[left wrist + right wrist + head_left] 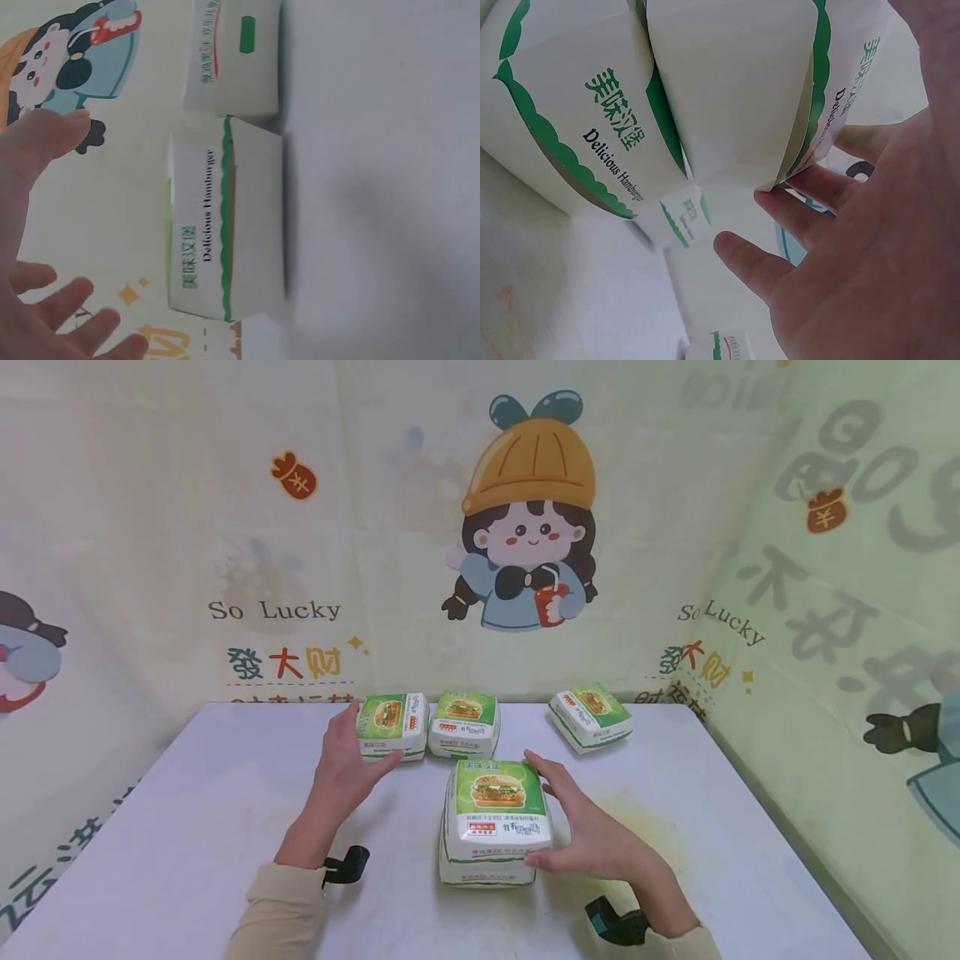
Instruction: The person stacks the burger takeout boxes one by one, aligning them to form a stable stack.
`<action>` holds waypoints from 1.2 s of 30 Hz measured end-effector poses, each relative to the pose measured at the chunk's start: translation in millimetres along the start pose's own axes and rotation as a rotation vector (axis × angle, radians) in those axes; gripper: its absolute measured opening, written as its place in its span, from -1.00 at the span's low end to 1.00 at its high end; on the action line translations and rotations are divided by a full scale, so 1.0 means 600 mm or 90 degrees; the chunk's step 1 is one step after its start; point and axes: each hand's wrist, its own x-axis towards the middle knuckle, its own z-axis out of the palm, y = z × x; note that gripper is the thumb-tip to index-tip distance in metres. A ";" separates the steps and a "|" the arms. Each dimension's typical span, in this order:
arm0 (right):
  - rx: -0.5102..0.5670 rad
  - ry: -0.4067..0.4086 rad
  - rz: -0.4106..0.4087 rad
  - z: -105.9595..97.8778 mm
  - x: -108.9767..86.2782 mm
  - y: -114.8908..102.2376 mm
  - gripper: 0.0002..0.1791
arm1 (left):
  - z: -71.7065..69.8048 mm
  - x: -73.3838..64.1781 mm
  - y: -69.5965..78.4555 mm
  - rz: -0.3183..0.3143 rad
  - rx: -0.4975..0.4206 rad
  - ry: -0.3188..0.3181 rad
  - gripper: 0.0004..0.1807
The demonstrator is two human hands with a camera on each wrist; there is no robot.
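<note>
Two white and green hamburger boxes stand stacked at the middle of the table, an upper box (501, 814) on a lower box (487, 873). My right hand (592, 835) grips the upper box from its right side, thumb at the near edge and fingers at the far edge. In the right wrist view, fingertips touch the upper box (735, 90) above the lower box (570, 127). My left hand (339, 777) is beside the rear left hamburger box (392, 727). The left wrist view shows its fingers spread and apart from that box (206, 225).
Another hamburger box (465, 725) stands right beside the rear left one. A further hamburger box (591, 718) sits turned at the back right. The white table (187, 827) meets a printed cloth backdrop (390, 568) behind and at both sides.
</note>
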 end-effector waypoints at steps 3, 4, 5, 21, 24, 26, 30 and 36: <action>-0.004 0.002 -0.011 0.000 -0.001 0.002 0.26 | 0.010 0.005 0.001 -0.029 0.002 0.011 0.16; -0.005 0.002 -0.013 0.000 -0.001 0.002 0.26 | 0.015 0.006 0.001 -0.039 0.000 0.014 0.17; -0.007 0.002 -0.015 0.000 -0.001 0.002 0.26 | 0.019 0.008 0.001 -0.049 -0.002 0.017 0.19; -0.022 0.000 -0.020 0.001 0.001 0.002 0.25 | 0.091 0.039 -0.007 -0.176 0.005 0.031 0.46; -0.021 -0.002 -0.016 0.001 0.001 0.001 0.25 | 0.097 0.040 -0.009 -0.195 0.001 0.035 0.47; -0.021 -0.003 -0.015 0.001 0.000 0.000 0.25 | 0.102 0.040 -0.011 -0.201 0.004 0.043 0.48; -0.024 0.002 -0.014 -0.001 0.000 -0.002 0.25 | 0.110 0.043 -0.015 -0.199 0.010 0.068 0.47; -0.025 0.000 -0.017 -0.002 -0.001 -0.002 0.25 | 0.116 0.047 -0.018 -0.201 -0.003 0.105 0.39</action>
